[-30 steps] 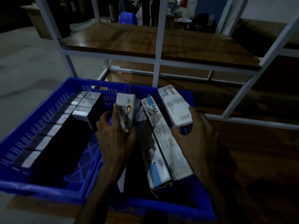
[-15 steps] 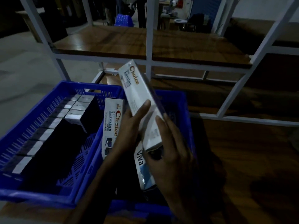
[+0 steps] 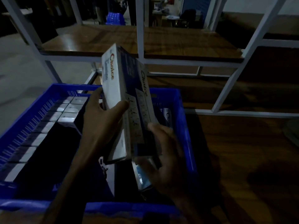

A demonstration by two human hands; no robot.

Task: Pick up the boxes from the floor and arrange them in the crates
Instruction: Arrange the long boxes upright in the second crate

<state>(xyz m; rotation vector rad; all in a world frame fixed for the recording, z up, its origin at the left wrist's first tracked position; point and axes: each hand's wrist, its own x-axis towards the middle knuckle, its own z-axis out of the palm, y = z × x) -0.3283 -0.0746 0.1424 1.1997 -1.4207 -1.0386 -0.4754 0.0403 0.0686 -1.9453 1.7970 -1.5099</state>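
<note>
Fingers of the left hand wrap the left side of two long "Choice" boxes, and the right hand closes on their lower right edge. Both boxes are pressed together, tilted toward 11 o'clock, above the right blue crate. At 9 o'clock, the left blue crate holds rows of small boxes.

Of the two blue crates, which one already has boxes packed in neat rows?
The left crate: small boxes stand in tidy rows along its left side. The right crate holds only loosely lying boxes.
</note>
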